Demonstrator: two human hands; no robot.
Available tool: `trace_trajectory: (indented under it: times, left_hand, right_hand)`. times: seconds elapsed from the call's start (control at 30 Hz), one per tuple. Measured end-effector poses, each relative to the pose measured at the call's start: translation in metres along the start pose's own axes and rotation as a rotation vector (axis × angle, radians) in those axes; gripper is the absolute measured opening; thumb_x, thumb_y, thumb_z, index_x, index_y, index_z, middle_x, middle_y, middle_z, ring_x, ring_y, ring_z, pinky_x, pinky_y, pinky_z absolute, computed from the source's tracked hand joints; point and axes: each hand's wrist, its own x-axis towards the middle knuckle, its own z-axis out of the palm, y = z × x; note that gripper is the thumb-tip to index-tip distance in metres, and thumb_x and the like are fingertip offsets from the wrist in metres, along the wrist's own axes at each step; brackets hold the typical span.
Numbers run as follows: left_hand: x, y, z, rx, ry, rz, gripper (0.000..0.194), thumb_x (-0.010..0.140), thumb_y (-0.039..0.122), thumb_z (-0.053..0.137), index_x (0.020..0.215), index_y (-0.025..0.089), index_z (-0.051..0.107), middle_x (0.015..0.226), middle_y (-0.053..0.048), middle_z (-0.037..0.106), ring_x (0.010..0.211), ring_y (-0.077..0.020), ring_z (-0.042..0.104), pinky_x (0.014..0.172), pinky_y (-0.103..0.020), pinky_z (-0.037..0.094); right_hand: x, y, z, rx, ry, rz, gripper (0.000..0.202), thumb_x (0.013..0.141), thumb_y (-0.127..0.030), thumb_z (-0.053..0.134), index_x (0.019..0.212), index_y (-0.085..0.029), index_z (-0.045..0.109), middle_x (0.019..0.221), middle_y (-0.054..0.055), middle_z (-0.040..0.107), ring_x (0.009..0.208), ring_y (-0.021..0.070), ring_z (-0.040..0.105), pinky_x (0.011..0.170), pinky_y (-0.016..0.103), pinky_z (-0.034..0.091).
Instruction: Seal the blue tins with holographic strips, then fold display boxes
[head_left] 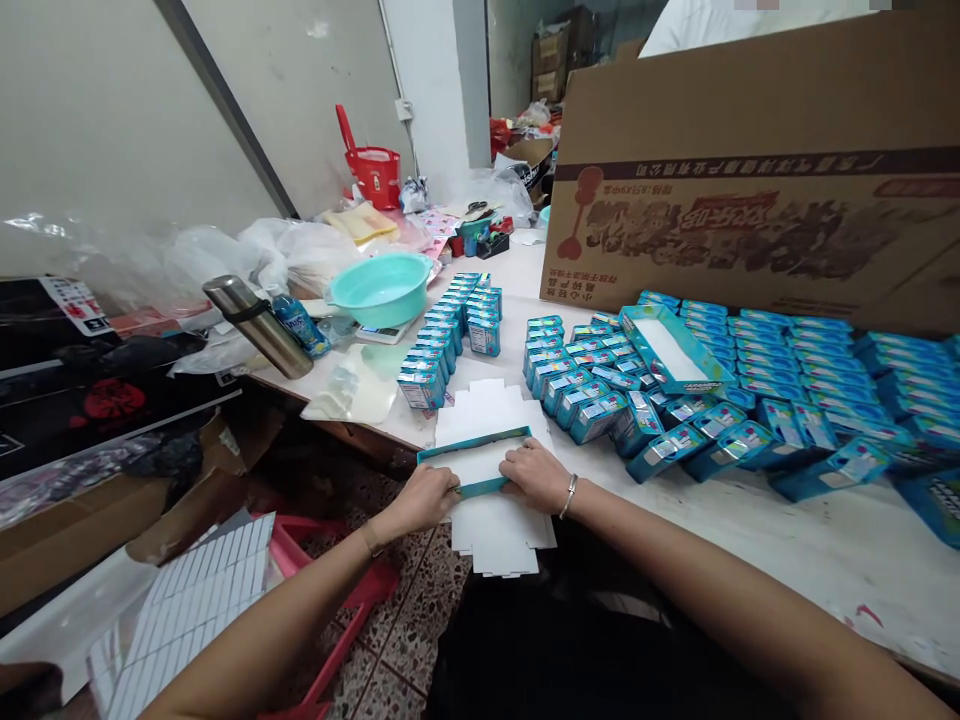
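A shallow cardboard box tray [484,463], white inside with blue walls, sits over flat white cardboard blanks [491,530] at the table's front edge. My left hand [429,497] is closed on the near left corner of this tray. At its near right side, my right hand [534,474] grips the wall with bent fingers. Right of the hands stand many small blue boxes [600,415] in rows. Another blue tray [670,350], formed and white inside, lies tilted on top of them. Further small blue boxes [422,384] form two rows beyond my hands.
A large brown carton [750,190] stands behind the boxes. At the left are a turquoise basin [384,288], a steel thermos [259,325] and a blue bottle [298,322]. Below the table, white folded card [199,590] rests by a pink stool [352,600].
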Motion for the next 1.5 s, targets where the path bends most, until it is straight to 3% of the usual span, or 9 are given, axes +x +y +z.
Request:
trace_trajectory:
  times: [0.17, 0.37, 0.53, 0.67, 0.9, 1.07, 1.2, 1.33, 1.5]
  left_hand:
    - [-0.014, -0.001, -0.005, -0.119, 0.107, 0.099, 0.015, 0.086, 0.021, 0.055, 0.094, 0.019, 0.068, 0.092, -0.006, 0.073, 0.095, -0.0238, 0.067, 0.106, -0.044, 0.039]
    - [-0.015, 0.007, -0.044, -0.411, 0.958, -0.021, 0.047, 0.09, 0.041, 0.053, 0.132, 0.019, 0.05, 0.129, -0.014, 0.06, 0.124, -0.0285, 0.054, 0.11, -0.046, 0.04]
    - [0.022, 0.007, -0.028, -0.708, 0.672, -0.06, 0.054, 0.084, 0.052, 0.052, 0.125, 0.017, 0.053, 0.116, -0.013, 0.065, 0.109, -0.0286, 0.064, 0.097, -0.047, 0.051]
    - [0.054, -0.003, 0.012, -0.545, 0.661, -0.156, 0.076, 0.074, 0.057, 0.056, 0.132, 0.009, 0.046, 0.133, -0.023, 0.054, 0.13, -0.0387, 0.049, 0.108, -0.055, 0.04]
    - [0.071, -0.019, 0.064, -0.382, 0.553, -0.436, 0.11, 0.059, 0.062, 0.066, 0.141, -0.002, 0.03, 0.147, -0.034, 0.034, 0.142, -0.0503, 0.028, 0.112, -0.061, 0.03]
    - [0.062, -0.011, 0.068, -0.505, 0.624, -0.377, 0.094, 0.068, 0.048, 0.068, 0.145, 0.009, 0.03, 0.147, -0.023, 0.041, 0.143, -0.0428, 0.03, 0.115, -0.06, 0.03]
    - [0.054, -0.005, 0.068, -0.651, 0.627, -0.359, 0.09, 0.072, 0.035, 0.07, 0.148, 0.013, 0.026, 0.155, -0.022, 0.033, 0.149, -0.0398, 0.022, 0.119, -0.058, 0.024]
    - [0.039, 0.004, 0.057, -0.814, 0.604, -0.384, 0.088, 0.075, 0.03, 0.069, 0.15, 0.016, 0.026, 0.16, -0.02, 0.027, 0.152, -0.0369, 0.016, 0.121, -0.056, 0.02]
    - [0.026, 0.001, 0.015, -1.204, 0.674, -0.347, 0.091, 0.074, 0.04, 0.072, 0.15, 0.015, 0.029, 0.133, -0.017, 0.061, 0.122, -0.0312, 0.059, 0.102, -0.046, 0.048]
  right_hand:
    - [-0.008, -0.009, -0.015, -0.056, 0.031, -0.008, 0.019, 0.097, -0.028, 0.052, 0.103, -0.017, 0.067, 0.1, 0.011, 0.069, 0.092, 0.0233, 0.061, 0.09, 0.04, 0.032]
    - [-0.059, 0.034, -0.097, -0.226, 0.35, 0.273, 0.024, 0.1, -0.02, 0.041, 0.103, -0.017, 0.065, 0.097, 0.012, 0.067, 0.095, 0.0246, 0.059, 0.088, 0.037, 0.034]
    - [-0.131, 0.131, -0.126, -0.251, 0.465, 1.016, 0.027, 0.101, -0.024, 0.036, 0.107, -0.012, 0.059, 0.106, 0.018, 0.066, 0.091, 0.0276, 0.063, 0.069, 0.032, 0.038]
    - [-0.171, 0.178, -0.109, -0.154, 0.4, 1.268, 0.03, 0.099, -0.022, 0.039, 0.119, -0.007, 0.055, 0.108, 0.022, 0.066, 0.089, 0.0303, 0.066, 0.069, 0.034, 0.044]
    - [-0.11, 0.08, -0.045, 0.024, 0.73, 0.79, 0.04, 0.102, -0.029, 0.034, 0.135, -0.014, 0.051, 0.125, 0.018, 0.062, 0.118, 0.0279, 0.055, 0.101, 0.04, 0.044]
    - [-0.023, 0.004, 0.014, 0.263, 0.352, 0.73, 0.06, 0.095, -0.045, 0.05, 0.141, -0.008, 0.046, 0.14, 0.023, 0.053, 0.125, 0.035, 0.05, 0.1, 0.046, 0.046]
    - [-0.003, -0.005, 0.04, 0.251, 0.296, 0.837, 0.064, 0.095, -0.045, 0.048, 0.143, -0.002, 0.041, 0.148, 0.029, 0.042, 0.134, 0.0408, 0.041, 0.105, 0.055, 0.039]
    - [-0.014, 0.003, 0.04, 0.494, 0.619, 0.74, 0.052, 0.093, -0.041, 0.047, 0.137, -0.013, 0.045, 0.141, 0.023, 0.05, 0.131, 0.0366, 0.045, 0.104, 0.053, 0.041]
    - [-0.031, 0.018, 0.01, 1.124, 0.698, 0.645, 0.047, 0.078, -0.044, 0.063, 0.117, -0.02, 0.052, 0.091, 0.007, 0.066, 0.082, 0.0245, 0.063, 0.075, 0.039, 0.054]
